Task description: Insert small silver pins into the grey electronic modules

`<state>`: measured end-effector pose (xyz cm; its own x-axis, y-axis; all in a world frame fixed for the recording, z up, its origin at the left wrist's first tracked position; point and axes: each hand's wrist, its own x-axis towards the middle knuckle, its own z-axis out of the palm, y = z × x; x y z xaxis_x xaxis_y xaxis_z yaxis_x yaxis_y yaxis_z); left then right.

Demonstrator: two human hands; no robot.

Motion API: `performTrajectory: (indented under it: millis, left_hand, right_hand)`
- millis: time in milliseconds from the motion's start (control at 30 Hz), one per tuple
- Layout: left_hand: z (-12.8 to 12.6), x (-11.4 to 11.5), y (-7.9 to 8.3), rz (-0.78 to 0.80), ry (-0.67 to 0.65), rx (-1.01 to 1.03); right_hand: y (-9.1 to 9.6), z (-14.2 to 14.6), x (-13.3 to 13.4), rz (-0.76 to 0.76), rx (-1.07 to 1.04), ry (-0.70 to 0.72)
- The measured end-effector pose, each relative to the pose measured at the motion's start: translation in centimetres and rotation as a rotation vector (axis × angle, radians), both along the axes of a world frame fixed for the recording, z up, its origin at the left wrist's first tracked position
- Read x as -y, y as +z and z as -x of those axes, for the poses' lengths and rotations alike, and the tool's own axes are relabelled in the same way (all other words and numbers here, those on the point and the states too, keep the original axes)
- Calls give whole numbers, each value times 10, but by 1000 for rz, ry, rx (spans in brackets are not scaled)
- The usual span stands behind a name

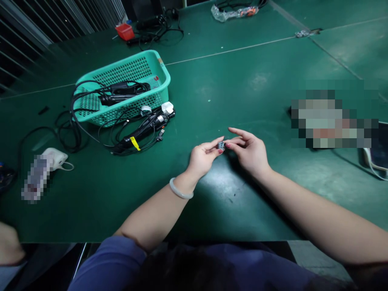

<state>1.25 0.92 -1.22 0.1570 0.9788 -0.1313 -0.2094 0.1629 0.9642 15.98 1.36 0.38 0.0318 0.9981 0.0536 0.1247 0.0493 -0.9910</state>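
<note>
A small grey, metallic-looking part (221, 145) is between my two hands, above the green table (194, 218). My left hand (203, 159) pinches it between thumb and fingers, and a pale bangle circles that wrist. From the other side, my right hand (251, 155) meets the part with its thumb and a fingertip, while the index finger stretches out above. The part is too small for me to tell its exact kind.
Left of my hands stands a teal plastic basket (165, 87) with black cables and devices. A black corded tool (145, 129) lies before it. Further left is a white charger (56, 158); at right, a blurred-out object (324, 117). Another person's arm (10, 244) shows at lower left.
</note>
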Motion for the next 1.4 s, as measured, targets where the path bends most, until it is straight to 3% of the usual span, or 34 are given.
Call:
performTrajectory:
  millis: [200,500,667,767,867,1000,1400]
  left_hand:
    - [0,4,6,17,-23,-41]
    - [0,4,11,33,-31,39]
    - [4,-3,14,98,157,215]
    - [8,-8,16,142,285,293]
    - [9,-9,18,153,326,318]
    - [6,-7,19,139,334,307]
    - [5,-6,14,115,270,225]
  right_hand:
    - [1,3,3,-129,154,-54]
    - [-3,2,1,-163,171,-14]
    - [-4,1,-1,-224,229,-1]
    - [-4,0,-1,-308,493,72]
    - [-6,-1,0,-374,718,220]
    - [-9,0,-1,-357,835,305]
    - [-9,15,-4,-355,943,296]
